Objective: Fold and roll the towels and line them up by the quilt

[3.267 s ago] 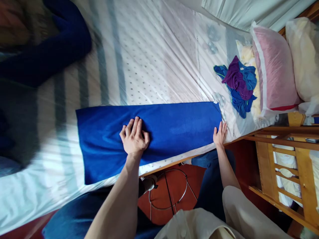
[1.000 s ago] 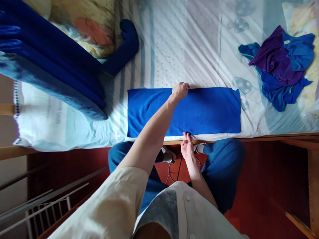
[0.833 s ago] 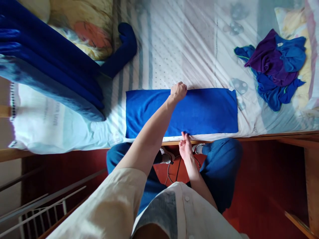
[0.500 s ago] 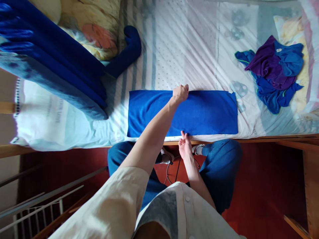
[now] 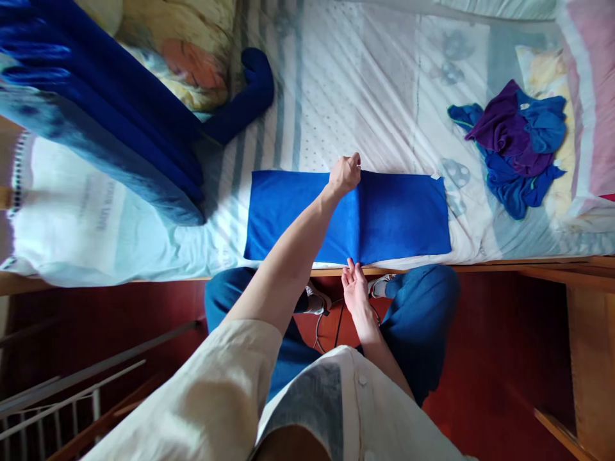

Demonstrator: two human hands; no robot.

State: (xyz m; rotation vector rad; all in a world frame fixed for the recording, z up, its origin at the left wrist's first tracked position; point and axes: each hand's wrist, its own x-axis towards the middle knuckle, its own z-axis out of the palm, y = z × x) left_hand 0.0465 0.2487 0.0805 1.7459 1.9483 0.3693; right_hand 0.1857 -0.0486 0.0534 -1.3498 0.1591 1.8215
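A blue towel point(image 5: 403, 214) lies as a long flat rectangle along the near side of the bed, a small white tag at its far right corner. My left hand point(image 5: 344, 173) reaches across it and is closed on the middle of its far edge. At the near edge, directly opposite, my right hand point(image 5: 355, 285) is turned palm up with its fingertips pinching the cloth. Between the two hands a raised crease runs across the towel. My left forearm covers part of the towel's left half.
To the right is a crumpled heap of purple and blue cloths point(image 5: 516, 134). Blue fabric point(image 5: 129, 102) drapes at the left, beside a patterned yellow pillow point(image 5: 192, 38). The bed's wooden edge point(image 5: 485, 268) runs just before my knees. A metal rack point(image 5: 96, 358) stands lower left.
A ridge has risen across the middle of the towel between my hands, and its right end has drawn slightly leftward. My left hand has shifted a little up and away from me.
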